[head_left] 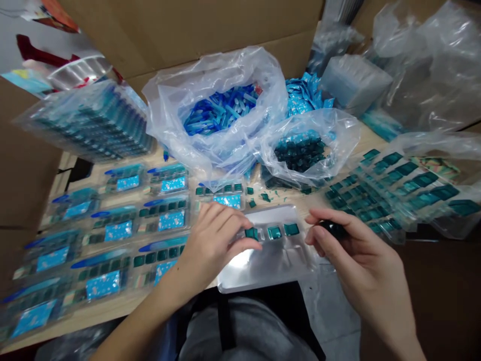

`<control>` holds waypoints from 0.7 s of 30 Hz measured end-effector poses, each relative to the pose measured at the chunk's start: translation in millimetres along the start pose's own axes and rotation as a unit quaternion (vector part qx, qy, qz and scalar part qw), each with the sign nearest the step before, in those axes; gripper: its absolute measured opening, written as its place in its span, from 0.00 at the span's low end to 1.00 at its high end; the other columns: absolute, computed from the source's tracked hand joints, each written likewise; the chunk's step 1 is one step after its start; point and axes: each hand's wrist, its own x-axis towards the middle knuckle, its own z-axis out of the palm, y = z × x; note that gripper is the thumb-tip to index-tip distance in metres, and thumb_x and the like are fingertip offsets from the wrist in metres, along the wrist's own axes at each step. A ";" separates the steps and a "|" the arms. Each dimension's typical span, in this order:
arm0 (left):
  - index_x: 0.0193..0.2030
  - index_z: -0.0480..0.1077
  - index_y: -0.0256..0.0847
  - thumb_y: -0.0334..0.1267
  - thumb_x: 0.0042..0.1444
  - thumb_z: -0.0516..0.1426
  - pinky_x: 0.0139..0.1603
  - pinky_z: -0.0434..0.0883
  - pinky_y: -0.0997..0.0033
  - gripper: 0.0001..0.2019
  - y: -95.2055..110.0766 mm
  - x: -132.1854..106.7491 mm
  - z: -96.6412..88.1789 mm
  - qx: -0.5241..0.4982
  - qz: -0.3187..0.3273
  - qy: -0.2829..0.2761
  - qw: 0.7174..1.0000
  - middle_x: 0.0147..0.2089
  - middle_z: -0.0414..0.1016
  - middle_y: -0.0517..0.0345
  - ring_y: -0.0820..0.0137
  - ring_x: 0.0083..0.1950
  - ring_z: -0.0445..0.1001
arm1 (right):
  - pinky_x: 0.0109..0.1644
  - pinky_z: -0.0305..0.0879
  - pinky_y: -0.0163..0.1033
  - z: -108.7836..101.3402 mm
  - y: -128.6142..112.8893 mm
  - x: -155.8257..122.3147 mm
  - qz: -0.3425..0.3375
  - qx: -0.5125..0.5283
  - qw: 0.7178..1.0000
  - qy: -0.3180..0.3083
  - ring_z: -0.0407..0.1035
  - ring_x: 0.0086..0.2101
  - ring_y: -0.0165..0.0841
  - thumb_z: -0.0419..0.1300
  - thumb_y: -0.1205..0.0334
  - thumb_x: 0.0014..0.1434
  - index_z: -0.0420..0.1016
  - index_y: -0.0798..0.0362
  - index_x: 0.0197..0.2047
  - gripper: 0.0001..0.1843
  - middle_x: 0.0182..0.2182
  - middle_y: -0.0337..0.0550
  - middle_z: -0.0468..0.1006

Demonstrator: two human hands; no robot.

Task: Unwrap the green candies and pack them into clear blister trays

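A clear plastic blister tray (259, 271) lies at the table's front edge. Two dark green glossy squares, a middle one (274, 232) and a right one (291, 229), sit in its top row. My left hand (216, 233) reaches over the tray's left end, thumb and index finger around another green square (251, 234); whether that square rests in a slot I cannot tell. Beside the tray's right end, my right hand (349, 255) is curled around some dark green squares (332, 228), partly hidden by the fingers.
Filled blister trays (118, 230) cover the left side, with stacked trays (93, 120) behind. Bags of blue sticks (221, 110) and dark green squares (300, 150) stand at the back. Sheets of green squares (361, 200) lie right. Loose squares (252, 203) sit behind my tray.
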 end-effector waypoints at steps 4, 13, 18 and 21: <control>0.36 0.69 0.39 0.50 0.64 0.55 0.39 0.63 0.67 0.15 8.8 2.5 3.1 0.034 0.023 -0.021 0.999 0.34 0.78 0.57 0.67 0.37 0.71 | 0.31 0.73 0.23 -5.4 5.4 0.9 0.004 0.036 0.998 -0.046 0.77 0.29 0.23 0.60 0.65 0.61 0.76 0.43 0.54 0.18 0.39 0.36 0.84; 0.39 0.70 0.35 0.38 0.71 0.48 0.41 0.66 0.63 0.14 20.7 -2.7 10.9 0.095 0.041 -0.018 0.994 0.34 0.79 0.55 0.66 0.35 0.72 | 0.35 0.77 0.26 -1.4 4.8 6.2 -0.018 0.151 0.986 -0.064 0.80 0.31 0.25 0.61 0.69 0.62 0.74 0.43 0.45 0.11 0.43 0.36 0.83; 0.39 0.71 0.38 0.41 0.71 0.46 0.38 0.70 0.64 0.16 17.4 -9.3 24.7 0.096 0.029 0.013 0.995 0.33 0.78 0.56 0.64 0.34 0.75 | 0.35 0.75 0.25 5.1 13.7 2.4 0.012 0.200 0.978 -0.051 0.80 0.29 0.26 0.68 0.61 0.58 0.80 0.44 0.43 0.08 0.35 0.37 0.84; 0.51 0.70 0.42 0.51 0.69 0.48 0.42 0.74 0.67 0.18 12.6 -15.4 31.4 0.024 0.011 0.065 0.998 0.44 0.80 0.53 0.64 0.42 0.78 | 0.40 0.75 0.29 14.7 21.1 2.7 0.054 0.262 0.962 -0.056 0.80 0.35 0.29 0.71 0.54 0.53 0.81 0.44 0.42 0.12 0.40 0.40 0.84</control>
